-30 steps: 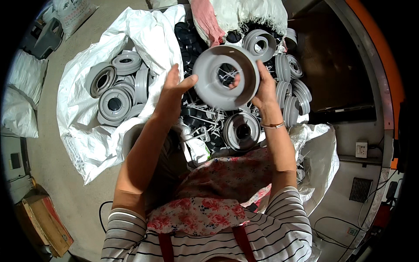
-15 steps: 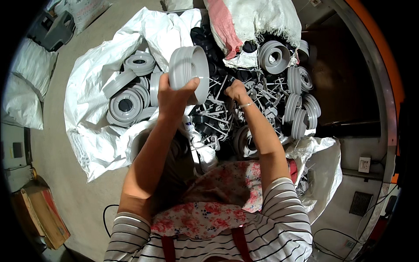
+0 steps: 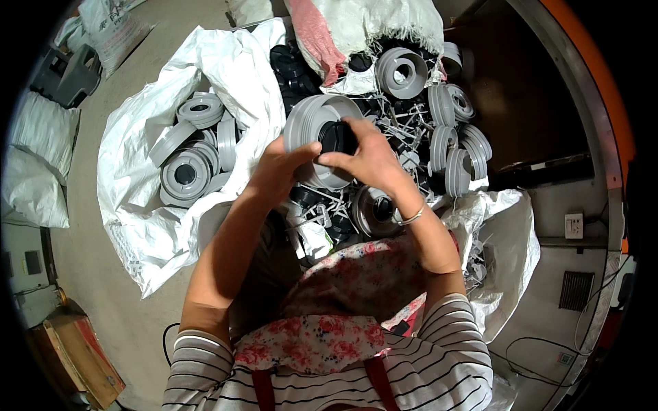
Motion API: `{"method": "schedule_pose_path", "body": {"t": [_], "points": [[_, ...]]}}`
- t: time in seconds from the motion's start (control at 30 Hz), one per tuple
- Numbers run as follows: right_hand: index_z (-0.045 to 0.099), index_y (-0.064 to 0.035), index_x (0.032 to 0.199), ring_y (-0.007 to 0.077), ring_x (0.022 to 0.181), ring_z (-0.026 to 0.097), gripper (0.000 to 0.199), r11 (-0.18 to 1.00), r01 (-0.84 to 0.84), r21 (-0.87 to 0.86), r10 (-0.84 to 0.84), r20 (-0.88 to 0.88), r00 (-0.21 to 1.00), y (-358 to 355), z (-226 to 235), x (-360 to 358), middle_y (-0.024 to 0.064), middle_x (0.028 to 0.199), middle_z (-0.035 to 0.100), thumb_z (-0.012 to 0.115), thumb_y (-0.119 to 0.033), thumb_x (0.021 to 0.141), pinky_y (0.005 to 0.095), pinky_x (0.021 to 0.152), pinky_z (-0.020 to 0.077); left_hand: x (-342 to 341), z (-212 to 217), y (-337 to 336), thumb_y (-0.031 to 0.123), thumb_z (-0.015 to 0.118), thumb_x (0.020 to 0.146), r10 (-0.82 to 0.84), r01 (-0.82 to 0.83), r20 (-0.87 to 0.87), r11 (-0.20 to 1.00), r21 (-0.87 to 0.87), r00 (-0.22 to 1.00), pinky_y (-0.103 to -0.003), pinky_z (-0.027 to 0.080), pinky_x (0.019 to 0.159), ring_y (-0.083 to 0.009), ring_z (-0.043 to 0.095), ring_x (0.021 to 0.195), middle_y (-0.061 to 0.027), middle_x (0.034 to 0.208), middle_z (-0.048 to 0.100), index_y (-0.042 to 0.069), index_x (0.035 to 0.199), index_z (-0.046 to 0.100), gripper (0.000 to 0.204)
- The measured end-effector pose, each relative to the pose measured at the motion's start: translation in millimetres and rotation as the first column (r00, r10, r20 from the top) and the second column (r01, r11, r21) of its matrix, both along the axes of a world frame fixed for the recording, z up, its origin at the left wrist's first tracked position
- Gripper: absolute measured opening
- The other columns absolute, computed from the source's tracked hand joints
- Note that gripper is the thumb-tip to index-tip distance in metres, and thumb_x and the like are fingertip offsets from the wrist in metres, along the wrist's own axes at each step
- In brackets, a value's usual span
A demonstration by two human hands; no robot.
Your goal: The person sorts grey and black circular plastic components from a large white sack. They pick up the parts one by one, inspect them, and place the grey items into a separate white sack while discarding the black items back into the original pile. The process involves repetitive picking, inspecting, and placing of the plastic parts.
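Observation:
My left hand (image 3: pixel 282 168) grips the lower left rim of a grey ribbed plastic ring (image 3: pixel 305 127), thumb over its edge. The ring is tilted, its round opening turned toward my right. At that opening my right hand (image 3: pixel 370 154) pinches a round black plastic cap (image 3: pixel 338 138); how deep the cap sits in the ring I cannot tell. Beneath both hands lies a heap of black caps and thin grey sprue sticks (image 3: pixel 404 130). Another grey ring (image 3: pixel 373 211) with a black centre rests just below my right hand.
A white woven sack (image 3: pixel 123 171) on the left holds several grey rings (image 3: pixel 185 175). More grey rings (image 3: pixel 462 154) lie at the heap's right side. A white and pink sack (image 3: pixel 384 20) stands at the back. Another open sack (image 3: pixel 510 253) is at lower right.
My right hand has left the heap with a black cap and met the ring. The left hand has lowered the ring and brought it slightly right. The view has shifted a little.

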State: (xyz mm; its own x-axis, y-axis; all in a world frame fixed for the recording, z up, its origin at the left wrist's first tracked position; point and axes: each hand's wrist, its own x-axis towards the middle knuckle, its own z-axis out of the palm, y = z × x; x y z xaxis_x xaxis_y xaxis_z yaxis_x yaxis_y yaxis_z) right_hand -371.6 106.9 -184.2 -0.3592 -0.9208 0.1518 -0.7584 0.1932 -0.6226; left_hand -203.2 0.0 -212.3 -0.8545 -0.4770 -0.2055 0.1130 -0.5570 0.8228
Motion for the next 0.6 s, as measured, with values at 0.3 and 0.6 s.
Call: {"method": "schedule_pose_path", "body": {"t": [0.3,0.6], "points": [[0.050,-0.0020,0.123,0.0387,0.105,0.048,0.069,0.940,-0.336,-0.056,0.321,-0.190,0.928,21,1,-4,0.0206,0.110,0.050,0.077,-0.015,0.062,0.0412,0.092,0.0446,1,11,2,0.009,0.065,0.083,-0.075,0.074,0.074,0.997,0.017,0.994,-0.027,0.051,0.063,-0.0127,0.061,0.072,-0.0053,0.087,0.064,0.000,0.112,0.058,0.031],[0.057,0.0106,0.108,0.0158,0.055,0.061,0.055,0.990,0.128,0.056,-0.135,0.631,0.764,12,-9,-1,0.0117,0.080,0.067,0.071,-0.037,0.083,0.0258,0.052,0.0501,-10,1,14,0.014,0.075,0.077,0.005,0.016,0.089,0.973,-0.230,0.996,-0.027,0.052,0.065,-0.0132,0.061,0.075,-0.0050,0.088,0.061,0.001,0.114,0.052,0.046]]}}
